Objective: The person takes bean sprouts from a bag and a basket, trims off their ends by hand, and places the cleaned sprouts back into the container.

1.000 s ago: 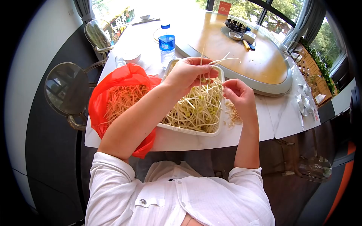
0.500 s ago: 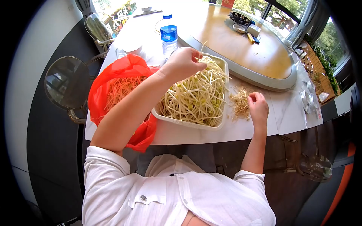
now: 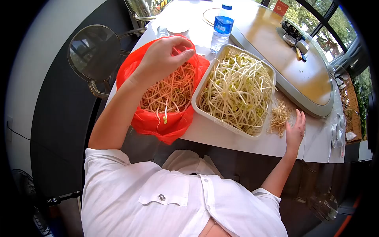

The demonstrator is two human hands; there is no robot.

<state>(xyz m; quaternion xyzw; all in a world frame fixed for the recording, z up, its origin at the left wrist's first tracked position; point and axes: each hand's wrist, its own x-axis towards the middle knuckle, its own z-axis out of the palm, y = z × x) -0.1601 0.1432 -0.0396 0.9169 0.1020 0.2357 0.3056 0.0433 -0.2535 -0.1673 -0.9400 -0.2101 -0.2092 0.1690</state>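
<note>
Above the red plastic bag (image 3: 167,130) hangs my left hand (image 3: 164,55), its fingers loosely curved, thumb apart and nothing seen between them. Inside the bag lie bean sprouts (image 3: 171,93), with a few strands over the near edge. Beside it, a cream plastic basket (image 3: 233,129) is heaped with pale bean sprouts (image 3: 235,91) with yellow-green heads. My right hand (image 3: 296,132) is at the right of the table with fingers spread and holding nothing, close to a small pile of thin brownish root ends (image 3: 280,116).
Behind the basket stands a water bottle (image 3: 223,29) with a blue label. A large round turntable (image 3: 304,75) takes up the back right of the white table (image 3: 205,138), with small items on it. A chair (image 3: 92,53) is at the left.
My left hand has moved left from the basket to the bag, and the sprout strand it held is gone from its fingers. My right hand has opened beside the root pile. The view has shifted.
</note>
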